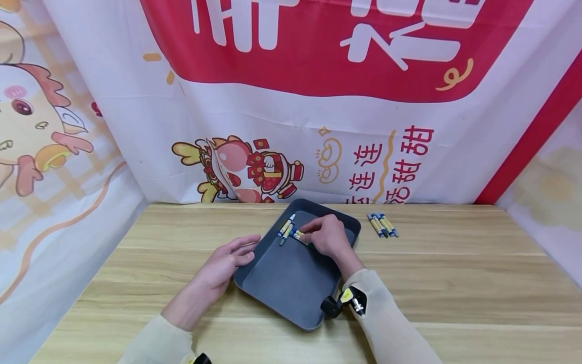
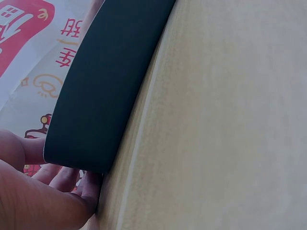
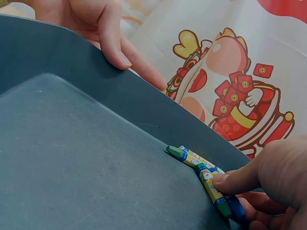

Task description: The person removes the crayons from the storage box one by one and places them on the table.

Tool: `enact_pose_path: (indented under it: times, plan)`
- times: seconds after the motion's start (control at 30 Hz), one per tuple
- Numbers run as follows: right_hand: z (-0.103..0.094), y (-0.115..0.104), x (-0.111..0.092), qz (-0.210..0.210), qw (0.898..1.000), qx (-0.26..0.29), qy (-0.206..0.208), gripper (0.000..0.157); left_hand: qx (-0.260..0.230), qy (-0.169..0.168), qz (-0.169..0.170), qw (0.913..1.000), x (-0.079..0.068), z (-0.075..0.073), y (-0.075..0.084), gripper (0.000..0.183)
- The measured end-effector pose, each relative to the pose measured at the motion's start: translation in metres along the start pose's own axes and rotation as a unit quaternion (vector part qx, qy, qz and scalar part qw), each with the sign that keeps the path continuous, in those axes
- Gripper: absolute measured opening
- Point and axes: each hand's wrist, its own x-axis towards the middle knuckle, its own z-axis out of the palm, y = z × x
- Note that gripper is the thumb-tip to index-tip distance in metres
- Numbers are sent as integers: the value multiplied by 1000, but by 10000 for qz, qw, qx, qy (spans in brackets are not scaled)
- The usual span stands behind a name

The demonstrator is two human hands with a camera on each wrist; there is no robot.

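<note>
A dark grey tray (image 1: 291, 293) lies at an angle on the table. My left hand (image 1: 223, 263) holds its left wall, with the thumb at the rim and the other fingers along the outside; in the left wrist view the fingers (image 2: 72, 184) reach beneath the tray's corner. Inside the tray's far part, my right hand (image 1: 325, 235) pinches an oil crayon (image 1: 298, 235) with a yellow and blue wrapper. In the right wrist view the thumb presses a green-tipped crayon (image 3: 211, 187), and a dark blue end shows beside it. Another crayon (image 1: 286, 225) lies against the left wall.
Several more crayons (image 1: 383, 225) lie side by side on the wooden table (image 1: 445, 283), right of the tray. A printed cloth (image 1: 291, 116) hangs behind the table's far edge. Each wrist carries a small black camera, such as the one (image 1: 334, 306) over the tray's right rim.
</note>
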Motion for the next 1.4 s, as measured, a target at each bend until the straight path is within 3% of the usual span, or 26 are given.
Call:
enact_pose_path:
  times: [0.53,0.93,1.4]
  plan:
    - [-6,-1,-1,-233,9995,58,199,12,9,25,49,10000,1,0,-2,49]
    - [-27,-3,-4,-369,9983,98,430,14,-5,43,15,10000,0,0,-1,49]
    - [-61,14,-7,-550,9945,261,847,20,0,48,6,10000,1,-1,-1,48]
